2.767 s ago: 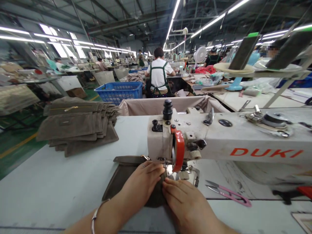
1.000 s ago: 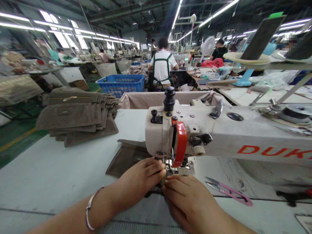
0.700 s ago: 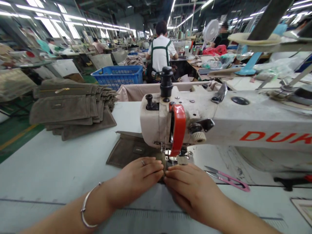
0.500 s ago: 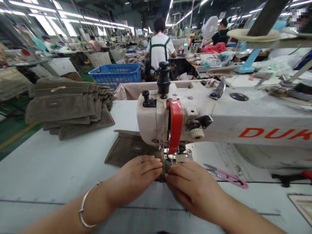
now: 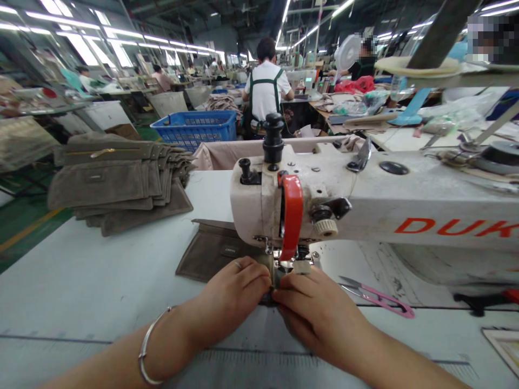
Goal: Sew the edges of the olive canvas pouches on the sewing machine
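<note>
A flat grey-brown fabric piece (image 5: 206,252) with a small label lies under the head of a white sewing machine (image 5: 253,202). My left hand (image 5: 229,294), with a ring and a bracelet at its wrist, has its fingers bent and closed on the near edge of the fabric. Just right of the presser foot, my right hand (image 5: 322,310) pinches the same edge, its fingertips close to the left ones. Both hands and the red guard (image 5: 291,216) partly hide the needle area. Pink-handled thread snips (image 5: 383,300) lie right of my right hand.
A stack of similar grey-brown pieces (image 5: 109,181) rests at the table's far left. Behind the machine stand a pink fabric-lined bin (image 5: 214,155) and a blue crate (image 5: 194,127). A co-worker (image 5: 265,81) sits beyond, back turned. A ruler scale (image 5: 239,356) runs along the near table.
My left fingers are more bent and drawn together at the fabric's edge. The right hand stays almost in place. The whole view has shifted slightly.
</note>
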### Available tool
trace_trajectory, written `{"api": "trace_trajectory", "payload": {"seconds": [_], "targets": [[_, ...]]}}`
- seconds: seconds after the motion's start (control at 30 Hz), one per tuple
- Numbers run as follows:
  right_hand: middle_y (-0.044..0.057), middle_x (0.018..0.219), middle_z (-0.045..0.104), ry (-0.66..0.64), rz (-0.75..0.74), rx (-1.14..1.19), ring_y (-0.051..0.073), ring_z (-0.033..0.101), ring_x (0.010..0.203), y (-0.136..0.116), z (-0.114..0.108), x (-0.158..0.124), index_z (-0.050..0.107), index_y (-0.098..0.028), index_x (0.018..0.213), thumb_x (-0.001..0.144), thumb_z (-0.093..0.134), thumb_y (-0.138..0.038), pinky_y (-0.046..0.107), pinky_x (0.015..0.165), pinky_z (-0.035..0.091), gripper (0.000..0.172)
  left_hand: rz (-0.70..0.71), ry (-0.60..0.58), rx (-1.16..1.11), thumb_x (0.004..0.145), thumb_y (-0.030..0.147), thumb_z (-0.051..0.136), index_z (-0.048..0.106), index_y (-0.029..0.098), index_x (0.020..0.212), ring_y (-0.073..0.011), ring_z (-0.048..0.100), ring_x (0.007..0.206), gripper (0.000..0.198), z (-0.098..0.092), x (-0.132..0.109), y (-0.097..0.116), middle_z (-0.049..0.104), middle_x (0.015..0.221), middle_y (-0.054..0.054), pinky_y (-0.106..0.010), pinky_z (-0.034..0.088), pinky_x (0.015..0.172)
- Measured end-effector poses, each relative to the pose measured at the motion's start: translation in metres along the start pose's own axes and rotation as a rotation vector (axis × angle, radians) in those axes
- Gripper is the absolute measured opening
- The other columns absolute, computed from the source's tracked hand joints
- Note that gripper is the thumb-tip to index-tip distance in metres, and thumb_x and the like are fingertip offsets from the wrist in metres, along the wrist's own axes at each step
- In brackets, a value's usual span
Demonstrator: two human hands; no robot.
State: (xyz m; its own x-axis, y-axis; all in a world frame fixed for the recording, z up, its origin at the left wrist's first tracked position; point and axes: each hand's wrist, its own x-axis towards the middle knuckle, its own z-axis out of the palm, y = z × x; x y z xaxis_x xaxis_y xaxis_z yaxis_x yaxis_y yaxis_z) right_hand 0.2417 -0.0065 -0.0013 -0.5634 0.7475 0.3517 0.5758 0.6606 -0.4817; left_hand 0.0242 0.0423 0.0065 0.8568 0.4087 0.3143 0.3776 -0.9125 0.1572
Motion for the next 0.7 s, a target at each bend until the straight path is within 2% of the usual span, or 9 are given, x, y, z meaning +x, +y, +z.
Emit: {"api": "trace_trajectory", "payload": {"seconds": [0.13, 0.2, 0.27, 0.37, 0.47, 0.53, 0.63, 0.7], "targets": [[0.008, 0.107, 0.063, 0.042, 0.016, -0.102, 0.026, 0.055, 0.097, 0.005, 0.007, 0.003, 0.061, -0.017, 0.109, 0.093, 0.054, -0.016, 0.045, 0.086, 0.049, 0.016, -0.147, 0.082, -0.057, 0.096, 0.007, 0.041, 0.055, 0.015, 0.097, -0.0195, 0.060, 0.086, 0.017, -0.004, 0.005, 0.001, 0.063, 0.094, -0.006, -0.035, 0.052, 0.082], [0.008, 0.107, 0.063, 0.026, -0.019, -0.182, 0.027, 0.056, 0.097, 0.007, 0.010, 0.007, 0.062, -0.016, 0.106, 0.094, 0.055, -0.015, 0.044, 0.086, 0.050, 0.014, -0.185, 0.085, -0.131, 0.090, 0.008, 0.050, 0.054, 0.015, 0.100, -0.0209, 0.059, 0.090, 0.013, -0.004, 0.005, 0.001, 0.063, 0.098, -0.007, -0.036, 0.052, 0.084], [0.007, 0.102, 0.064, 0.011, -0.051, -0.234, 0.026, 0.057, 0.095, 0.007, 0.011, 0.013, 0.063, -0.016, 0.100, 0.094, 0.053, -0.014, 0.042, 0.085, 0.051, 0.011, -0.193, 0.064, -0.178, 0.085, 0.010, 0.057, 0.054, 0.015, 0.103, -0.0228, 0.058, 0.096, 0.019, -0.004, 0.003, 0.000, 0.063, 0.104, -0.008, -0.038, 0.051, 0.088], [0.007, 0.098, 0.065, 0.025, -0.011, -0.215, 0.024, 0.058, 0.089, 0.005, 0.010, 0.018, 0.062, -0.016, 0.097, 0.094, 0.053, -0.016, 0.039, 0.080, 0.052, 0.010, -0.176, 0.046, -0.171, 0.089, 0.008, 0.053, 0.056, 0.016, 0.102, -0.0230, 0.059, 0.098, 0.015, -0.003, 0.001, -0.002, 0.063, 0.103, -0.008, -0.039, 0.050, 0.091], [0.007, 0.100, 0.065, 0.045, 0.035, -0.186, 0.024, 0.058, 0.089, 0.004, 0.011, 0.019, 0.061, -0.017, 0.098, 0.092, 0.056, -0.019, 0.039, 0.078, 0.051, 0.009, -0.200, 0.088, -0.236, 0.093, 0.008, 0.047, 0.058, 0.016, 0.102, -0.0196, 0.060, 0.096, 0.016, -0.004, 0.002, -0.003, 0.064, 0.102, -0.007, -0.035, 0.052, 0.090], [0.006, 0.096, 0.066, 0.078, -0.018, -0.210, 0.023, 0.059, 0.087, 0.005, 0.014, 0.017, 0.062, -0.017, 0.096, 0.095, 0.052, -0.017, 0.038, 0.077, 0.050, 0.011, -0.187, 0.142, -0.229, 0.093, 0.009, 0.047, 0.059, 0.016, 0.102, -0.0182, 0.061, 0.096, 0.016, -0.003, 0.002, -0.003, 0.065, 0.101, -0.007, -0.032, 0.054, 0.088], [0.005, 0.091, 0.067, 0.150, -0.129, -0.235, 0.020, 0.059, 0.078, 0.007, 0.019, 0.014, 0.064, -0.015, 0.093, 0.098, 0.044, -0.013, 0.034, 0.069, 0.048, 0.020, -0.077, 0.218, -0.029, 0.096, 0.007, 0.042, 0.061, 0.014, 0.104, -0.0192, 0.063, 0.095, 0.021, 0.000, 0.000, -0.001, 0.067, 0.100, -0.008, -0.034, 0.055, 0.087], [0.004, 0.092, 0.068, 0.178, -0.147, -0.230, 0.019, 0.059, 0.076, 0.008, 0.020, 0.012, 0.064, -0.015, 0.095, 0.099, 0.044, -0.014, 0.034, 0.065, 0.046, 0.020, -0.013, 0.234, 0.072, 0.097, 0.006, 0.041, 0.061, 0.010, 0.107, -0.0197, 0.063, 0.097, 0.023, 0.002, -0.002, 0.000, 0.067, 0.102, -0.011, -0.034, 0.056, 0.088]]}}
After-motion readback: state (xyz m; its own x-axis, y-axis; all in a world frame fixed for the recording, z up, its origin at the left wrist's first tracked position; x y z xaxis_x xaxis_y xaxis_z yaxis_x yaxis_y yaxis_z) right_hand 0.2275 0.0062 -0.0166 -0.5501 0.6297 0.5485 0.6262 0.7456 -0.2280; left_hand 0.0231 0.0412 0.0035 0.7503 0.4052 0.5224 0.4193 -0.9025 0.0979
